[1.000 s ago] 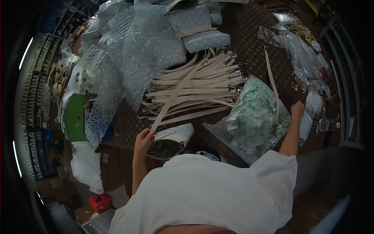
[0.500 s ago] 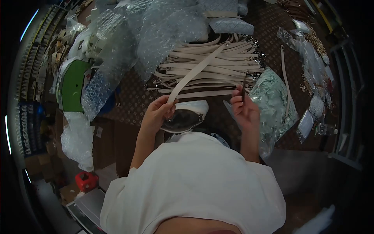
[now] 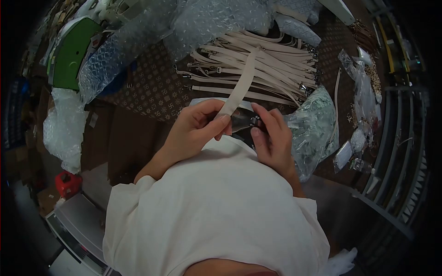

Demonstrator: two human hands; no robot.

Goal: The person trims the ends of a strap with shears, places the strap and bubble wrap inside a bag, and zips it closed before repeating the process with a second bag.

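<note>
In my left hand (image 3: 202, 124) a cream strap (image 3: 244, 80) is pinched between thumb and fingers; its free length runs up over the strap pile. My right hand (image 3: 276, 140) is close beside it, thumb and index finger closing around a small dark metal fitting (image 3: 254, 121). Its exact shape is hard to make out. Beneath both hands lies a light bag with a dark inside (image 3: 241, 118), mostly hidden by my fingers and shirt. Behind them is a pile of cream straps (image 3: 276, 60) with metal clasps at the ends.
Bubble wrap (image 3: 216, 20) covers the back of the brown patterned table (image 3: 152, 87). To the right lies a clear plastic bag of pale green material (image 3: 313, 131). A green panel (image 3: 73, 57) stands at left, and a red container (image 3: 68, 184) is low on the left.
My right hand has come left and down to the bag, close to my left hand. My left hand has moved right with the strap. The camera view has shifted.
</note>
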